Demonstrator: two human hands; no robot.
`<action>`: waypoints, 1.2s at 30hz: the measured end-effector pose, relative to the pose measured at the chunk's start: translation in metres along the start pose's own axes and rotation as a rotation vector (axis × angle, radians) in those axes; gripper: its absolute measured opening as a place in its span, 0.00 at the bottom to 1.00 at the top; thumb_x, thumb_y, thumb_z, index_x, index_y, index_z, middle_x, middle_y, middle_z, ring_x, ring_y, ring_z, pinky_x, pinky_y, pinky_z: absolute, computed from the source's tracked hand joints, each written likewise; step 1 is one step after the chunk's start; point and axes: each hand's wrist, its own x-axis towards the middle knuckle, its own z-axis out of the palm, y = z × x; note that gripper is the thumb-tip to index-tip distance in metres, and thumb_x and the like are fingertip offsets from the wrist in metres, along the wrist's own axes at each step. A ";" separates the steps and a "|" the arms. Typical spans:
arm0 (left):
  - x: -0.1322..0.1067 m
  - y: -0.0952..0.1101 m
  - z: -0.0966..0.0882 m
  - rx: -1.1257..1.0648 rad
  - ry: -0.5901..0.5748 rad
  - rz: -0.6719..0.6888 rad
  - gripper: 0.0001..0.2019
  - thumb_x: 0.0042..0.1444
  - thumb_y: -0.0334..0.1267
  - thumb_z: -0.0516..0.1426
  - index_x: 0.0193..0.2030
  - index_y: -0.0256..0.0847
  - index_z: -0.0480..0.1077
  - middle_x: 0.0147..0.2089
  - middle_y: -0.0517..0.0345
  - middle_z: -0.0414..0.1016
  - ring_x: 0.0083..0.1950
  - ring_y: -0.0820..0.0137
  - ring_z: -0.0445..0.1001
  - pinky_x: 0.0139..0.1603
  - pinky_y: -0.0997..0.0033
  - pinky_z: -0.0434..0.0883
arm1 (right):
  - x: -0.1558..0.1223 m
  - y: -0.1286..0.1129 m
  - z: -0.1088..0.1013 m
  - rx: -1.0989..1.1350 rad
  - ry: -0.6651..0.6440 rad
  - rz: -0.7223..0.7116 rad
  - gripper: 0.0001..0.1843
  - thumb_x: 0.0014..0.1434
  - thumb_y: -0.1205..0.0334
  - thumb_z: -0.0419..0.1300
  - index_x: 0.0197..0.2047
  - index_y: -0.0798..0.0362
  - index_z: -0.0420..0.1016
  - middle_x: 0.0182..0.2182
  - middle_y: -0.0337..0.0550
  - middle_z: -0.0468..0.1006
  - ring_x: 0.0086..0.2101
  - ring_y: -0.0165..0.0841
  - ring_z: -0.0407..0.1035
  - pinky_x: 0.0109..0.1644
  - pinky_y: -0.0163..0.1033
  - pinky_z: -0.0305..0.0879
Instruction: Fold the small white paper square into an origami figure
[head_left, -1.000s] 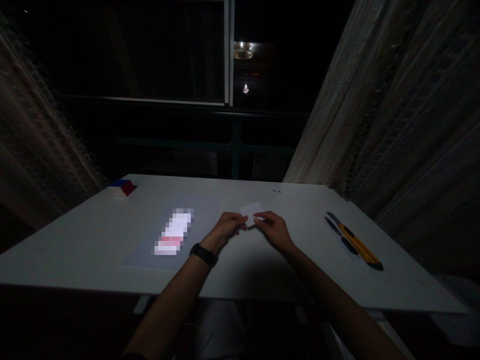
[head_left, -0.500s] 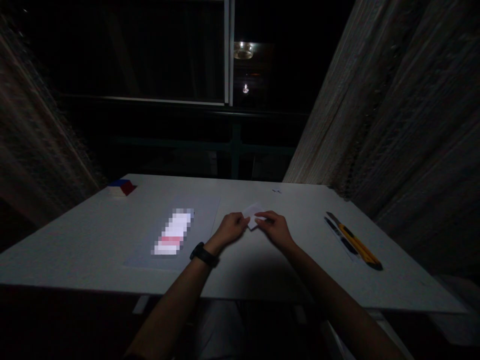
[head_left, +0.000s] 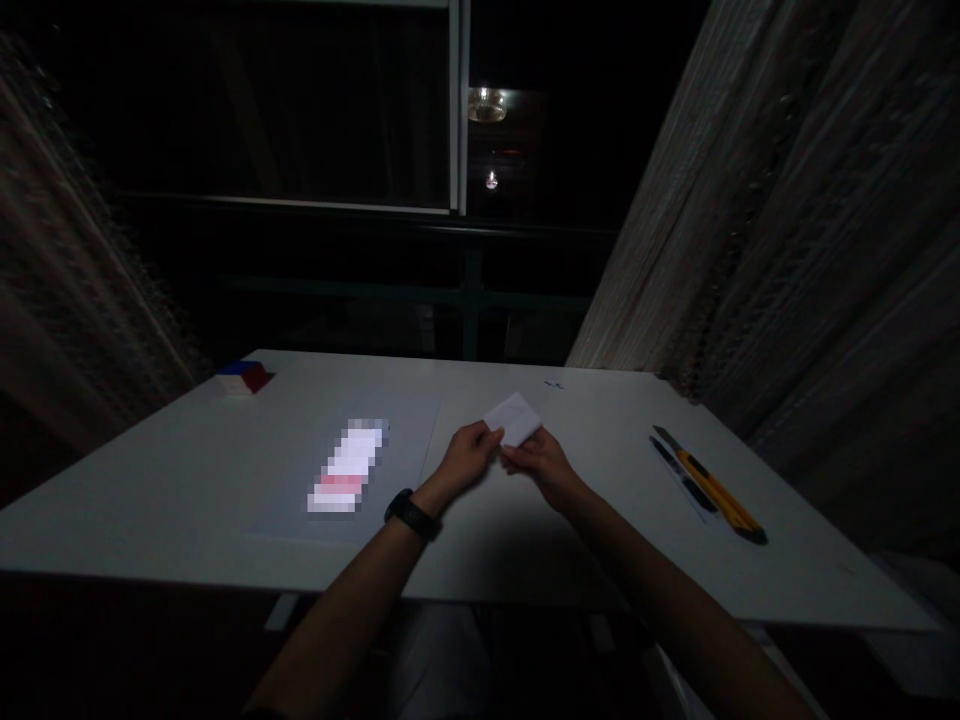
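Observation:
A small white piece of paper [head_left: 513, 418] is held up just above the white table [head_left: 187, 470] near its middle. My left hand [head_left: 469, 457], with a dark watch on its wrist, pinches the paper's lower left edge. My right hand [head_left: 541, 463] pinches its lower edge from the right. Both hands have their fingers closed on the paper and almost touch each other. The scene is dim.
A larger pale sheet [head_left: 390, 450] with a blurred patch lies left of my hands. A red, white and blue block [head_left: 244, 376] sits at the far left corner. A yellow utility knife [head_left: 716, 488] and a dark pen [head_left: 679, 472] lie at right. Curtains hang on both sides.
The paper has been raised and tilted so more of it shows above my fingers. My hands have drawn closer together beneath it.

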 end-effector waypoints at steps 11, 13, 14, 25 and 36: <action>-0.003 0.003 0.000 0.081 0.015 0.047 0.16 0.52 0.47 0.49 0.29 0.35 0.67 0.26 0.58 0.66 0.28 0.73 0.62 0.28 0.76 0.60 | 0.001 0.000 0.000 0.015 0.037 0.026 0.28 0.35 0.62 0.68 0.41 0.52 0.64 0.24 0.38 0.75 0.23 0.30 0.68 0.27 0.36 0.62; -0.003 0.002 0.000 0.086 0.015 0.043 0.16 0.52 0.48 0.49 0.29 0.35 0.67 0.26 0.58 0.66 0.28 0.73 0.62 0.28 0.76 0.59 | 0.002 0.001 0.000 0.013 0.049 0.013 0.28 0.35 0.62 0.68 0.41 0.52 0.64 0.25 0.38 0.75 0.24 0.30 0.68 0.28 0.36 0.63; -0.003 0.002 0.000 0.090 0.019 0.035 0.16 0.52 0.48 0.49 0.29 0.35 0.67 0.26 0.58 0.66 0.28 0.73 0.61 0.28 0.76 0.59 | 0.002 0.001 0.000 0.010 0.056 0.005 0.28 0.34 0.62 0.68 0.40 0.52 0.64 0.25 0.38 0.75 0.24 0.30 0.68 0.28 0.36 0.63; -0.002 0.000 -0.002 0.161 0.021 0.002 0.17 0.52 0.47 0.48 0.30 0.35 0.69 0.28 0.55 0.69 0.31 0.70 0.64 0.30 0.74 0.60 | 0.004 0.002 -0.001 -0.045 0.113 0.005 0.30 0.31 0.62 0.69 0.39 0.53 0.62 0.20 0.35 0.72 0.20 0.28 0.66 0.25 0.35 0.62; -0.005 0.001 0.001 0.184 0.040 0.105 0.17 0.54 0.47 0.46 0.33 0.35 0.67 0.30 0.55 0.70 0.32 0.71 0.65 0.33 0.74 0.61 | 0.002 -0.002 0.002 -0.010 0.145 0.032 0.26 0.31 0.66 0.68 0.35 0.54 0.63 0.18 0.33 0.70 0.18 0.27 0.63 0.22 0.34 0.61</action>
